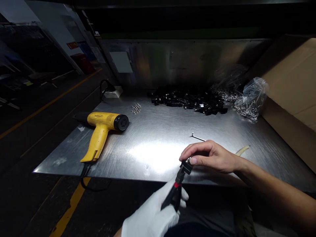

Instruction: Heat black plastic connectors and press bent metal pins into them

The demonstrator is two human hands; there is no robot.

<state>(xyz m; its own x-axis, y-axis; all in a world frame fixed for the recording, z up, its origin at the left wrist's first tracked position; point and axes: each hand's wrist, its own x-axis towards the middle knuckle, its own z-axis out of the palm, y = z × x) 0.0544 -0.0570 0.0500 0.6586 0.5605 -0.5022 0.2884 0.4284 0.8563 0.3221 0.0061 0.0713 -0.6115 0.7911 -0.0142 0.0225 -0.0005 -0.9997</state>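
Note:
My left hand (153, 215), in a white glove, grips a black tool with a red band (175, 192), pliers by the look of it. Its tip clamps a small black part (186, 166) at the near edge of the steel table (153, 135). My bare right hand (212, 156) rests on the table with thumb and fingers pinched on the same black part, where a small metal piece shows. A thin bent metal wire (197, 136) lies just beyond my right hand.
A yellow heat gun (102, 126) lies at the left, its cord hanging over the edge. A heap of black parts (190, 100) sits at the back, small metal pieces (135, 108) left of it, plastic bags of metal parts (249, 98) at right, a cardboard box (291, 95) beyond.

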